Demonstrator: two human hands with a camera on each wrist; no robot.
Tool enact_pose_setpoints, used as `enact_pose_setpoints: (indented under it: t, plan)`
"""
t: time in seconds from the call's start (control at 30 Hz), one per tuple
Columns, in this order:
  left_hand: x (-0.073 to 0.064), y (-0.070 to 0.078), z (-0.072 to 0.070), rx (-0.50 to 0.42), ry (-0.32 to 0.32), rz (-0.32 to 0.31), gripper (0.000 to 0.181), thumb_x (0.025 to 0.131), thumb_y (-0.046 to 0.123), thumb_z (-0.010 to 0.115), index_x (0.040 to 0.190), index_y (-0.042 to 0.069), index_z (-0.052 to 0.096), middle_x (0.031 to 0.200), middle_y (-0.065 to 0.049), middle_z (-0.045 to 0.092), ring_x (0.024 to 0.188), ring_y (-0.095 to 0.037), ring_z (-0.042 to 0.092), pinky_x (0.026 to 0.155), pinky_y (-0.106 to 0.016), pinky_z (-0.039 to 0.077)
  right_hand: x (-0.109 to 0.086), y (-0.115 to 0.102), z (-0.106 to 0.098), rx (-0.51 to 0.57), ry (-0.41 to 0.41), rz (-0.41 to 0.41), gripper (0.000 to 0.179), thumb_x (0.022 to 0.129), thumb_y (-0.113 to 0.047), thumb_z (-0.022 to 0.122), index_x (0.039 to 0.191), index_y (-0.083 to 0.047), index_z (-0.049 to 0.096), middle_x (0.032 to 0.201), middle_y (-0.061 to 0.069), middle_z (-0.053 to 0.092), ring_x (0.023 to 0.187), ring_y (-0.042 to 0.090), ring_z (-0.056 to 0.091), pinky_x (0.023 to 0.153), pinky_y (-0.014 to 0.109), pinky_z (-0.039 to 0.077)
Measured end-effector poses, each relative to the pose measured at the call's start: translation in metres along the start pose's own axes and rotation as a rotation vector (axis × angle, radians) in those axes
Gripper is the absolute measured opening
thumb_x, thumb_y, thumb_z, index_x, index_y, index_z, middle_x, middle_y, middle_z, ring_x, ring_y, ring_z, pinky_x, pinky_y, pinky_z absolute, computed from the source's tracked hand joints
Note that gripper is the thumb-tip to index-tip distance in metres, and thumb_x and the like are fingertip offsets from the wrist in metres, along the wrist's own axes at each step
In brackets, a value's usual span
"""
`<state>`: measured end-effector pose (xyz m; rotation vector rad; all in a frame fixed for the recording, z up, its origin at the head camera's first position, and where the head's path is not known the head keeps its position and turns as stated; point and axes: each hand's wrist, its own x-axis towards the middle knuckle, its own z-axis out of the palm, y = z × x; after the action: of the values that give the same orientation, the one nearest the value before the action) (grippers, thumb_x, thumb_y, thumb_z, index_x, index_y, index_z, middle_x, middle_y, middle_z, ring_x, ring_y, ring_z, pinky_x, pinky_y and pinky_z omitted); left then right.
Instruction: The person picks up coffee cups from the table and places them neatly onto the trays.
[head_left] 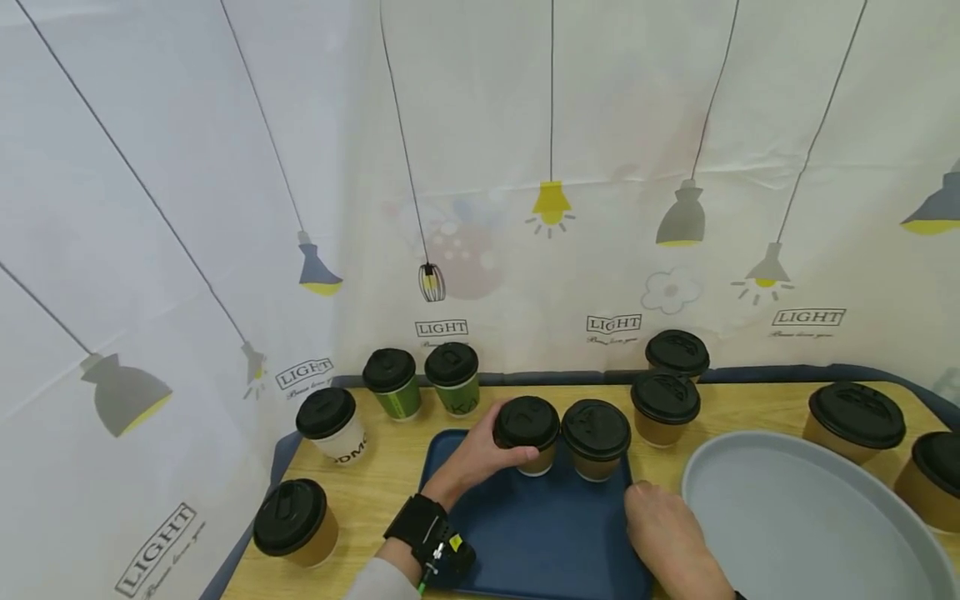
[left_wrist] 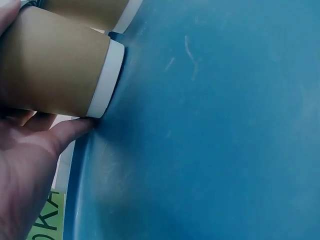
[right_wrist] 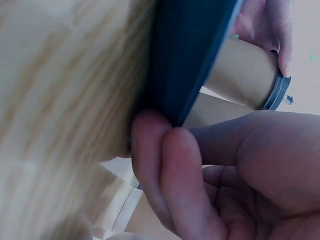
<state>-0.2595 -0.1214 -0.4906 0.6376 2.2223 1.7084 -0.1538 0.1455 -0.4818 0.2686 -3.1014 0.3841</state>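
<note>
My left hand (head_left: 483, 450) is curled round a brown paper coffee cup (left_wrist: 55, 62) with a black lid (head_left: 527, 422), at the back of the blue tray (head_left: 547, 533). The thumb lies across the front of the cup just under its lid. Directly to the right, a second brown cup (head_left: 596, 440) stands upright on the tray. My right hand (head_left: 667, 529) is at the tray's right edge. In the right wrist view, its fingers (right_wrist: 180, 165) pinch the tray's rim from below, with the thumb on the inner side.
Left of the tray are two green cups (head_left: 457, 379), a white cup (head_left: 330, 425) and a brown cup (head_left: 296, 521). Two brown cups (head_left: 663, 408) stand behind its right corner. A round grey tray (head_left: 817, 533) lies at right, beside two more brown cups (head_left: 855, 421). A printed curtain (head_left: 495, 125) hangs behind the table.
</note>
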Motion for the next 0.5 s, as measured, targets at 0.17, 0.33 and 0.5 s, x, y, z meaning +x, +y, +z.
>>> enact_pose_setpoints:
  t: [0.17, 0.33, 0.5]
  plan:
    - [-0.0024, -0.0023, -0.0006, 0.025, -0.012, -0.012, 0.091, 0.087, 0.049, 0.082, 0.160, 0.019, 0.035, 0.151, -0.007, 0.050, 0.136, -0.025, 0.051, 0.112, -0.050, 0.040, 0.0000, -0.0014, 0.0003, 0.000, 0.004, -0.010, 0.022, 0.083, 0.010, 0.064, 0.068, -0.005, 0.060, 0.067, 0.010, 0.058, 0.061, 0.034, 0.063, 0.058, 0.049, 0.056]
    - [-0.0024, -0.0045, 0.0008, 0.032, -0.024, -0.028, 0.093, 0.087, 0.050, 0.081, 0.160, 0.020, 0.033, 0.152, -0.005, 0.049, 0.137, -0.024, 0.050, 0.112, -0.050, 0.039, -0.0008, 0.0000, 0.0008, -0.001, 0.010, -0.021, 0.021, 0.084, 0.009, 0.064, 0.068, -0.004, 0.060, 0.067, 0.011, 0.058, 0.062, 0.034, 0.063, 0.058, 0.050, 0.056]
    - [-0.0020, -0.0085, 0.0016, 0.031, -0.033, -0.040, 0.091, 0.089, 0.049, 0.080, 0.161, 0.021, 0.031, 0.154, -0.005, 0.046, 0.137, -0.023, 0.049, 0.113, -0.049, 0.039, -0.0017, 0.0016, 0.0017, -0.013, 0.059, -0.052, 0.020, 0.082, 0.009, 0.065, 0.068, -0.003, 0.059, 0.067, 0.011, 0.056, 0.060, 0.035, 0.062, 0.056, 0.050, 0.055]
